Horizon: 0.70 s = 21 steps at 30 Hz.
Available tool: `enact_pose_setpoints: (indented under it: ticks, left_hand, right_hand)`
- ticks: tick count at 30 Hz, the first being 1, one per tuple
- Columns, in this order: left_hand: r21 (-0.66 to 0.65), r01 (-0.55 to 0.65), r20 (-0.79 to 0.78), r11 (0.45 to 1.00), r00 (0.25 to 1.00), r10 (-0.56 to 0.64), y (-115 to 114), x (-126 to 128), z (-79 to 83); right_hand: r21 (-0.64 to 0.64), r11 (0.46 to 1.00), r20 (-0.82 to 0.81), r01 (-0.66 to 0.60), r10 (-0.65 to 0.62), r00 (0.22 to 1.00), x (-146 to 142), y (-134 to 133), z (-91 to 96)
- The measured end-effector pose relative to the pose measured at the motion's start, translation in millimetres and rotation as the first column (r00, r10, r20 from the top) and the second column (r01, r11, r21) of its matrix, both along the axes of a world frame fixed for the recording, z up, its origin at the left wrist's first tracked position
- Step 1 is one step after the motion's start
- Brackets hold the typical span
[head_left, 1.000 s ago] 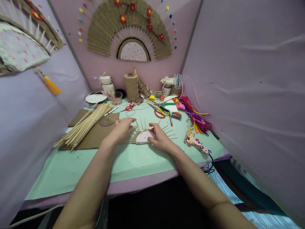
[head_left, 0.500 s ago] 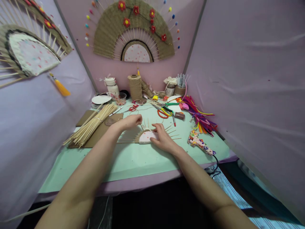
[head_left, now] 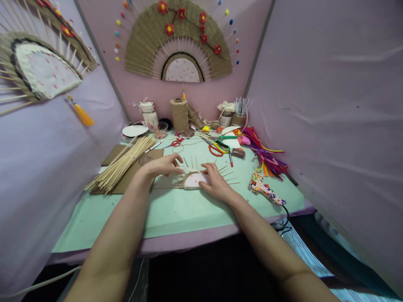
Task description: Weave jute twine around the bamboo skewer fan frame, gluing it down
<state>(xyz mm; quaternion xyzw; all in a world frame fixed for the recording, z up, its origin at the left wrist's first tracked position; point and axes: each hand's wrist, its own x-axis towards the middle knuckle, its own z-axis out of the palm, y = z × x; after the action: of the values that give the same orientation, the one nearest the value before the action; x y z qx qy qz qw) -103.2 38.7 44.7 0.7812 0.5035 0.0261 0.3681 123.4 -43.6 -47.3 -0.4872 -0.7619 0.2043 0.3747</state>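
On the table in front of me lies a small half-round fan (head_left: 192,180), with a white, red-spotted centre and thin bamboo sticks spreading outward. A pale cord (head_left: 190,170) runs along its curved edge. My right hand (head_left: 215,182) grips the fan's right side, thumb on the white panel and fingers at the curved edge. Over the sticks on the left hovers my left hand (head_left: 166,165), thumb and fingers apart. Whether a strand of cord touches its fingertips is too small to tell.
A bundle of bamboo sticks (head_left: 124,163) lies on cardboard (head_left: 145,167) at left. Scissors (head_left: 215,150), a glue gun (head_left: 266,189) and coloured pipe cleaners (head_left: 264,153) lie to the right. A twine spool (head_left: 180,115) stands behind. Finished fans (head_left: 134,50) hang on the walls.
My left hand has come down and a little left from above the fan's curved edge, and its closed fingers have spread. My right hand stays on the fan.
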Motion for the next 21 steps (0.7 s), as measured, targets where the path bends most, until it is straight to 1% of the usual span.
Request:
enact_pose_setpoints:
  ticks: [2,4,7,8,10,13,14,16,18,20,21]
  left_hand:
    - [0.107,0.031,-0.059,0.994,0.998,-0.025,-3.2,-3.8,0.4]
    - [0.225,0.058,-0.114,0.973,0.993,-0.033,-6.4,-4.6,-0.7]
    - [0.334,0.034,-0.151,0.942,0.988,0.017,-11.1,-6.1,-0.9]
    - [0.338,0.015,-0.145,0.941,0.989,0.036,-12.8,-8.2,0.9]
    - [0.295,-0.016,-0.109,0.955,0.993,0.050,-16.7,-16.7,8.6]
    - [0.157,-0.014,-0.049,0.988,0.999,0.022,-24.5,-38.7,27.0]
    - [0.140,-0.025,-0.041,0.990,0.999,0.031,-27.6,-47.2,32.8]
    - [0.146,-0.079,-0.065,0.986,0.994,0.089,-34.6,-63.5,40.1]
    - [0.118,-0.121,-0.139,0.986,0.981,0.137,-42.1,-76.0,39.7]
    - [0.083,-0.139,-0.239,0.987,0.959,0.155,-49.3,-81.2,33.2]
    - [0.106,-0.146,-0.285,0.984,0.943,0.170,-52.3,-80.2,28.8]
  right_hand:
    - [-0.003,1.000,0.007,-0.003,0.003,1.000,0.3,-0.2,0.4]
    - [-0.002,1.000,0.012,-0.005,0.005,1.000,0.8,-0.3,0.6]
    - [0.001,1.000,0.017,-0.011,0.011,1.000,1.4,-0.6,0.7]
    - [0.000,1.000,0.016,-0.012,0.012,1.000,1.5,-0.8,0.8]
    - [-0.005,1.000,0.014,-0.010,0.010,1.000,1.7,-1.3,1.2]
    - [-0.019,1.000,0.017,-0.004,0.004,1.000,1.7,-2.0,2.0]
    - [-0.023,1.000,0.020,-0.004,0.004,1.000,1.6,-2.1,2.3]
    - [-0.026,1.000,0.023,-0.003,0.004,1.000,1.4,-2.1,2.6]
    - [-0.021,1.000,0.026,-0.003,0.003,1.000,1.2,-2.0,2.9]
    - [-0.019,1.000,0.032,-0.003,0.004,0.999,1.1,-2.0,3.2]
    - [-0.020,1.000,0.034,-0.003,0.004,0.999,1.1,-2.0,3.4]
